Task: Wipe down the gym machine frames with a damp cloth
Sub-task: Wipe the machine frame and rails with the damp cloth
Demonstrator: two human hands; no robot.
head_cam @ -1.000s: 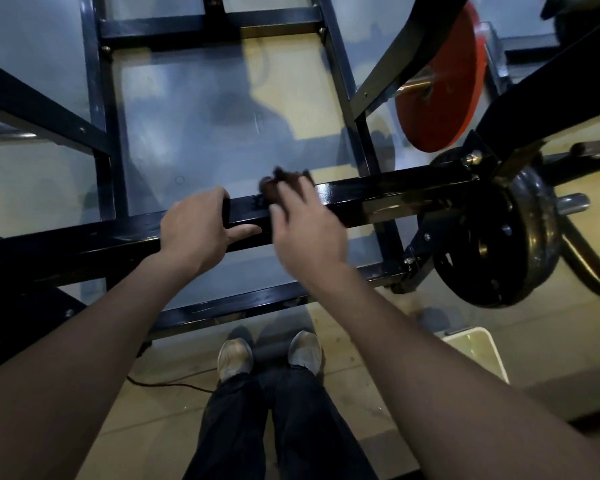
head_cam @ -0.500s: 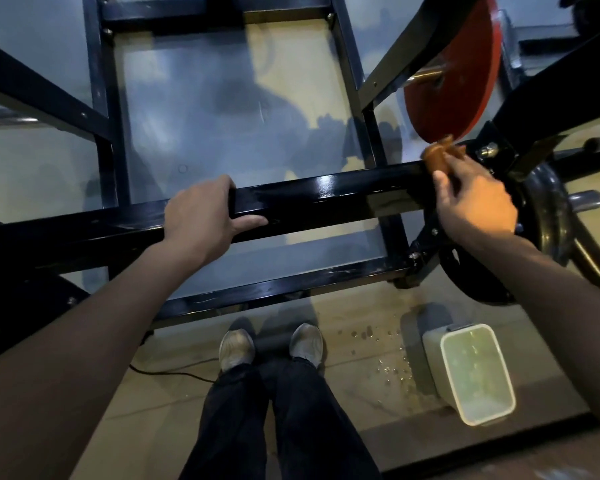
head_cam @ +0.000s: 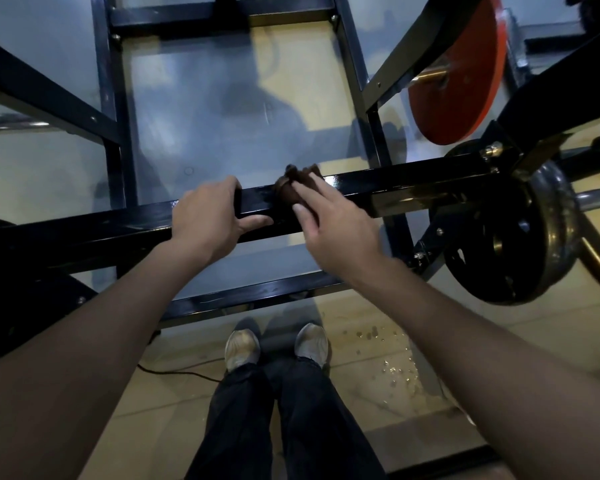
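Head view, looking down: my right hand [head_cam: 333, 223] presses a bunched brown cloth [head_cam: 293, 188] onto the top of the black crossbar [head_cam: 395, 185], fingers laid out nearly straight over it, while my left hand [head_cam: 205, 223] grips the same bar just to the left, fingers curled over the far edge and thumb along the near face. The cloth sits on the bar between the two hands, close beside the left one. To the right the bar's surface gleams, wet by the look of it, and runs toward a black weight plate [head_cam: 520, 244] with a steel peg; a red plate [head_cam: 465, 64] hangs farther off. Water drops [head_cam: 388, 362] spot the floor near my shoes [head_cam: 310, 342].

Risks, as I judge them: a flat palm may let the cloth slide off the slick bar; a long stroke right could knock knuckles on the bolts by the black plate; wet flooring underfoot invites a slip.
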